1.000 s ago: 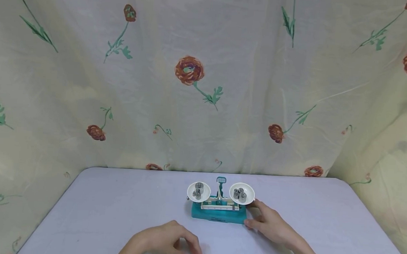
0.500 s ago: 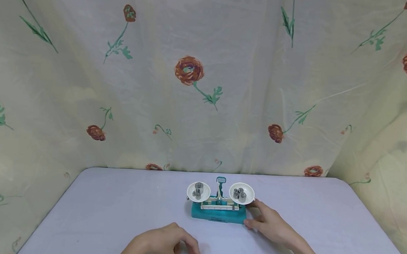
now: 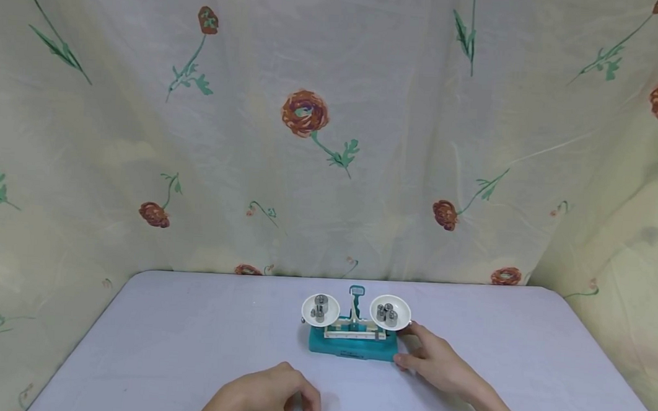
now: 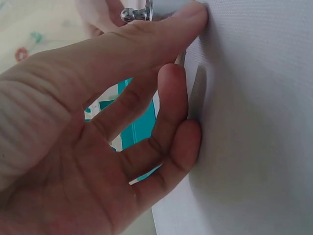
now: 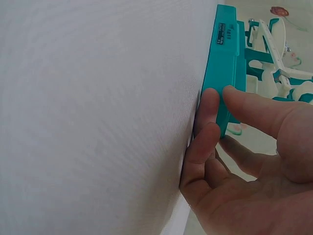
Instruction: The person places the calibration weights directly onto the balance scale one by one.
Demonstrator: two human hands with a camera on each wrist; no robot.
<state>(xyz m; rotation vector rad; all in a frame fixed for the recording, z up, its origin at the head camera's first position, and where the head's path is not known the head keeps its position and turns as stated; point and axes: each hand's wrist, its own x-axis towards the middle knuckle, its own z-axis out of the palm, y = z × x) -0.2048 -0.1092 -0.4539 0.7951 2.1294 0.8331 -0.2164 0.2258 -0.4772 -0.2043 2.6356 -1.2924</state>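
Note:
A teal balance scale (image 3: 353, 345) stands on the table, its two white pans each bearing several metal weights (image 3: 320, 309). My right hand (image 3: 438, 360) grips the right end of the scale's base. Thumb and fingertips hold the teal base (image 5: 222, 68) in the right wrist view. Close to the table's near side, my left hand (image 3: 271, 392) pinches a shiny metal weight with a round knob (image 4: 131, 15). The thumb covers much of this weight in the left wrist view. Only its top shows at the bottom edge of the head view.
A pale lilac cloth covers the table (image 3: 188, 328). Behind it and along both sides hangs a pale curtain (image 3: 362, 219) with red flowers. The scale's right pan (image 3: 390, 312) lies just beside my right fingers.
My left fingers have drawn together around the knobbed weight, and that hand has shifted slightly right and down. The right hand and the scale have stayed in place.

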